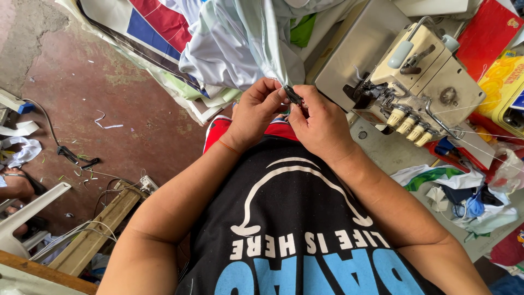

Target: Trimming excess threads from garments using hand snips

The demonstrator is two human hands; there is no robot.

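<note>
- Both hands are raised in front of the chest, close together, forearms coming in from either side and meeting at the middle.
- The left hand (255, 112) is curled, wrist bent slightly, with thumb and forefinger pinching the edge of the pale cloth (234, 43) where it hangs down.
- A thin orange band sits around the left wrist.
- The right hand (322, 123) is turned with its back to the camera, fingers folded in, gripping small dark snips (293, 95) between thumb and fingers.
- The snips sit right at the pinched cloth edge, between the two hands, touching or nearly touching the left fingertips; I cannot tell whether the blades are parted.
- The pale cloth drapes from the upper middle, down to the hands, over a heap of red, blue and white fabric (158, 22).
- A cream sewing machine (420, 71) stands on the worktop (382, 147) just to the right of the right hand, with a row of pale knobs on its front.
- Thin white threads run from the machine toward the right edge.
- Scraps of coloured cloth (464, 196) lie on the worktop beyond the right forearm.
- The red floor (82, 82) to the left carries thread bits and a dark cable.
</note>
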